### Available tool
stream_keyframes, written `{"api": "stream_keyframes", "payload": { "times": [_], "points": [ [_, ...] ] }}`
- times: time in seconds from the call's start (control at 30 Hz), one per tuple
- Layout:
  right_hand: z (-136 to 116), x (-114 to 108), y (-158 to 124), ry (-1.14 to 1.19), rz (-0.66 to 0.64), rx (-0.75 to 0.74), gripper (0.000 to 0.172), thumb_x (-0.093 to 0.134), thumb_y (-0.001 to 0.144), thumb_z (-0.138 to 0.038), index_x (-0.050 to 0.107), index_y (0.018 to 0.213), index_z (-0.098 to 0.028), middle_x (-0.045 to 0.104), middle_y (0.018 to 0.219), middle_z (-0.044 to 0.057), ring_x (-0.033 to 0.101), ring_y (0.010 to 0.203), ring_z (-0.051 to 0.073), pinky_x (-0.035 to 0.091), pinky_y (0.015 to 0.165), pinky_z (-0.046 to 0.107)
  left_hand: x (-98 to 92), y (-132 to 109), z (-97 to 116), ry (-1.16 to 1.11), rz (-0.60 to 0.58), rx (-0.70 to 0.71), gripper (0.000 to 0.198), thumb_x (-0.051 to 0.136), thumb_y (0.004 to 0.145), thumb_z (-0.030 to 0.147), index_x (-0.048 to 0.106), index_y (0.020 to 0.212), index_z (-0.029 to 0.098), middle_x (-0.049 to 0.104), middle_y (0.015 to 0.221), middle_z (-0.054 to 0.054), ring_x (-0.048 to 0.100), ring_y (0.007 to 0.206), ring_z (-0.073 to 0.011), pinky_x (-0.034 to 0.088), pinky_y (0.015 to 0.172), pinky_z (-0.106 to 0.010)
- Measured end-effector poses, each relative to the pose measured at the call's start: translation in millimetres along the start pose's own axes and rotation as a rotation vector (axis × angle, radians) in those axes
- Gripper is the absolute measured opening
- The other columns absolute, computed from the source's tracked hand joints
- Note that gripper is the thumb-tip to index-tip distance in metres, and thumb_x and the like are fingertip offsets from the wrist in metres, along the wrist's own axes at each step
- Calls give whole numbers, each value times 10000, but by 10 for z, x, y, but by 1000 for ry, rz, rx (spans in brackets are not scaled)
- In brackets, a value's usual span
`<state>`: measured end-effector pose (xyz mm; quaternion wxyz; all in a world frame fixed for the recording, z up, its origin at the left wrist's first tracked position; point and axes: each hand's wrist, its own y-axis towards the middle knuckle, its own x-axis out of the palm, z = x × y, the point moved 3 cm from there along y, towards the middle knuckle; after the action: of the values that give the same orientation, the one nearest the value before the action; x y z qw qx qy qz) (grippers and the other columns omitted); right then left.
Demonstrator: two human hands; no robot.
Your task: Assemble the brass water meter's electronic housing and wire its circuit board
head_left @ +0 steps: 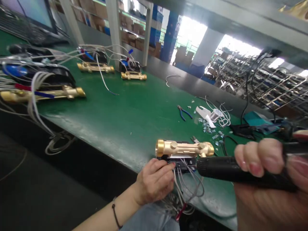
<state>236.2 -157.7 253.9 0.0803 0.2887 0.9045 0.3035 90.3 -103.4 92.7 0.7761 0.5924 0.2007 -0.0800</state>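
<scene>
Closest to the camera, the person's right hand (262,192) grips a black soldering iron (231,170), its fingers (255,157) curled tightly round the handle, with the front end reaching toward a brass pipe section (184,148). That pipe section lies near the edge of the worktop (125,128), with a black housing (183,164) fixed beneath it and grey and white wires (186,189) hanging over the edge. The left hand (154,181), a dark cord (115,216) round its wrist, has its fingers (161,166) clamped on the housing. Beyond them, blue-handled pliers (183,112), a solder spool (216,115) and small scattered scraps (209,128) lie on the green surface. Further along, three more brass pipe sections (95,67) with black housings and tangled wires sit apart from one another, and a monitor (29,11) stands at the far left. Shelves of cartons (134,32) and stacked blue crates (168,38) fill the room behind.
</scene>
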Motion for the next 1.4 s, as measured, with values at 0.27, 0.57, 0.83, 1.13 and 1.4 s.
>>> {"api": "stream_keyframes", "payload": {
  "times": [0.27, 0.57, 0.83, 1.13, 1.4],
  "points": [
    [170, 182, -10, 162, -16, 51, 305, 459, 763, -80, 456, 1024, -240, 431, 585, -71, 401, 452, 105, 366, 482, 264, 4, 8, 6, -19, -15, -17, 70, 545, 825, 146, 600, 860, 172, 746, 946, -44, 623, 821, -179, 495, 700, -324],
    [140, 196, -21, 177, 10, 47, 306, 500, 757, -76, 467, 1016, -236, 440, 576, -74, 397, 455, 98, 373, 486, 261, 4, 8, 5, -31, -8, -7, 81, 540, 818, 138, 601, 866, 165, 743, 944, -58, 617, 827, -181, 493, 683, -314],
    [179, 212, -15, 225, 3, 71, 274, 526, 752, -102, 468, 995, -215, 470, 566, -74, 420, 451, 85, 387, 481, 232, 17, -17, -2, -37, -2, 0, 67, 567, 805, 129, 607, 855, 148, 742, 958, -51, 606, 832, -186, 478, 705, -324],
    [205, 306, 9, 235, -94, 50, 219, 541, 767, -75, 465, 923, -207, 493, 585, -78, 460, 452, 77, 405, 466, 230, 12, 10, 5, -36, -10, -14, 62, 566, 821, 146, 612, 862, 157, 744, 949, -39, 603, 828, -185, 478, 698, -323],
    [237, 382, 36, 206, -228, 87, 216, 560, 810, -83, 479, 956, -219, 519, 615, -79, 481, 459, 75, 414, 453, 225, 3, 0, 5, -24, -9, -6, 84, 544, 845, 169, 617, 882, 149, 743, 942, -56, 596, 825, -188, 486, 727, -336]
  ]
}}
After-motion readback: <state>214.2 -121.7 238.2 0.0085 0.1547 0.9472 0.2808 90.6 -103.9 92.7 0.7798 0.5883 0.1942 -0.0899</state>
